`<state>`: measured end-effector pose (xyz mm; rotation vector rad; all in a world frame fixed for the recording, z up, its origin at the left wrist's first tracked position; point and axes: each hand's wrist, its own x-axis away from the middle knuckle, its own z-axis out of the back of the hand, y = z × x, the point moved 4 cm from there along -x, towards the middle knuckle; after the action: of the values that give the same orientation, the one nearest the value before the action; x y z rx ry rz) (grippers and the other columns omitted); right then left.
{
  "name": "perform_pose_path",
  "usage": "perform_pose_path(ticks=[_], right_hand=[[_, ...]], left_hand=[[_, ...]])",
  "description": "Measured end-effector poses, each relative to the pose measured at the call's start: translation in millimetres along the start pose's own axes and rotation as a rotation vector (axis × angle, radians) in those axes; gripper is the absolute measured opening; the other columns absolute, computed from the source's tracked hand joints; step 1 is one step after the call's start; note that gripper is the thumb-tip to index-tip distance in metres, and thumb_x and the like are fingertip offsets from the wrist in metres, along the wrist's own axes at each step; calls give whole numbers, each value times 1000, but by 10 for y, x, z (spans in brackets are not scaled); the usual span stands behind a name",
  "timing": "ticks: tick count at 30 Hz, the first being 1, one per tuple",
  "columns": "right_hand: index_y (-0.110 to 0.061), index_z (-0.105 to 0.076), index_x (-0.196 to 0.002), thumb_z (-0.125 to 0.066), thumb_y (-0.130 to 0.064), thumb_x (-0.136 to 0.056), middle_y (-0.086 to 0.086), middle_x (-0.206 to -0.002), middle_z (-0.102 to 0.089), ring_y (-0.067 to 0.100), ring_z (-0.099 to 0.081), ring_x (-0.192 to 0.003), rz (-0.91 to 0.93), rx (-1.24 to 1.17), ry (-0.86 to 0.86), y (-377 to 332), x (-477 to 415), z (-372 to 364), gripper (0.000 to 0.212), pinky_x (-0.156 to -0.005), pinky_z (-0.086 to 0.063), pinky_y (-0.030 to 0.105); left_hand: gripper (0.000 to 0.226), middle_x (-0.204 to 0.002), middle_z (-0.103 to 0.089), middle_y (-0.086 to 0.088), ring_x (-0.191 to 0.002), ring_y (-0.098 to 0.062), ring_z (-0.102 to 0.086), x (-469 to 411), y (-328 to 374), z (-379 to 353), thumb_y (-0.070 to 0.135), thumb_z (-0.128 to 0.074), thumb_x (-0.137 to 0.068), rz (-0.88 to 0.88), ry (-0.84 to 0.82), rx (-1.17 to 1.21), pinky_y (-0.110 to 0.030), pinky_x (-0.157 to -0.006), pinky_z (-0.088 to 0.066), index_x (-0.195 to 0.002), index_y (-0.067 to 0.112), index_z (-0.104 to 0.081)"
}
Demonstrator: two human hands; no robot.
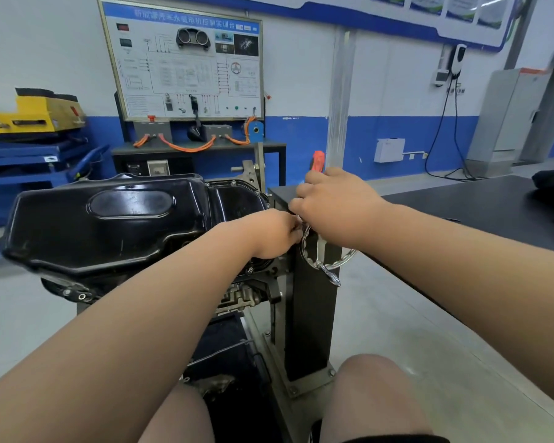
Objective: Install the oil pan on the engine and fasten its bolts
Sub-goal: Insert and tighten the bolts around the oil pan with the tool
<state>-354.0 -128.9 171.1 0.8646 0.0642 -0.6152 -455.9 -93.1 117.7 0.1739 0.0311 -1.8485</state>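
Now | left hand curled beside oil pan rim, hold unclear | right hand curled, hold hidden

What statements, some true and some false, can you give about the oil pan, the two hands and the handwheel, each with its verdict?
1. The black oil pan sits on top of the engine. True.
2. Both hands rest on the oil pan's far left end. False: the left hand and right hand are at the chrome handwheel, by the pan's right end.
3. A red-handled tool sticks up above the right hand. True.
4. The table on the right is white. False: it is dark.
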Motion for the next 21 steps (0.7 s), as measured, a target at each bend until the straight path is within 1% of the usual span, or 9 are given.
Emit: perform_pose_path(ticks=[3,6,8,10,12,14,16,19,21], right_hand=[[-17,-59,-76,-44,-43,-95,-3,-64,-50,16,-46,-61,-257,-180,-81,42,8,-86,35,-66,-34,30],[-16,-49,-59,-30,-60,-93,2,-55,-48,16,-45,-50,-564,-602,-196,-43,33,-230,59,-47,-28,26],[-14,-49,-60,-35,-59,-92,0,-55,-47,15,-45,-50,-484,-494,-155,-29,14,-192,57,-44,-26,24],[-14,-55,-72,-43,-50,-93,-1,-63,-48,15,-47,-62,-237,-219,-90,15,4,-68,43,-47,-26,26],[-18,-58,-96,-49,-29,-94,-1,-84,-57,20,-48,-89,10,-20,-6,54,9,10,14,-62,-36,29],[-18,-56,-109,-50,-15,-91,1,-102,-58,23,-46,-102,66,15,28,58,16,15,19,-80,-37,34],[-18,-58,-101,-50,-22,-93,0,-93,-59,21,-50,-93,-28,-42,36,27,18,11,13,-76,-33,34],[-17,-51,-65,-44,-50,-91,-2,-59,-48,14,-43,-54,-354,-279,-78,14,19,-118,43,-54,-29,27],[-17,-46,-57,-40,-59,-89,-1,-54,-47,14,-44,-48,-523,-541,-150,-17,32,-195,53,-45,-28,24]], left_hand=[[30,-92,-59,0,-83,-17,-54,37,-7,27,32,-37,-101,-10,22,30,-27,-74,-37,-110,14,-59],[20,-94,-64,-8,-83,-21,-58,60,-26,-32,12,-42,-96,56,-18,58,-21,-70,-36,-94,10,-62],[22,-82,-59,0,-79,-22,-57,85,-38,-47,13,-42,-96,53,-2,85,-23,-65,-37,-82,21,-58],[29,-73,-54,5,-70,-17,-54,60,-18,-35,26,-37,-100,11,21,85,-24,-57,-35,-74,25,-50],[34,-69,-51,5,-63,-10,-49,20,-11,-41,33,-33,-102,33,18,92,-20,-53,-30,-70,28,-44],[35,-69,-51,4,-63,-7,-47,-2,-10,-34,34,-34,-102,53,18,94,-19,-52,-29,-69,27,-44],[32,-70,-52,5,-64,-8,-48,-12,-33,-22,34,-36,-101,62,24,122,-20,-53,-29,-72,27,-46],[24,-76,-54,5,-71,-15,-52,24,-19,-22,18,-42,-96,46,-10,115,-23,-58,-35,-74,24,-48],[20,-76,-55,3,-72,-18,-52,31,-31,-37,9,-46,-91,65,-27,99,-24,-61,-39,-75,19,-50]])
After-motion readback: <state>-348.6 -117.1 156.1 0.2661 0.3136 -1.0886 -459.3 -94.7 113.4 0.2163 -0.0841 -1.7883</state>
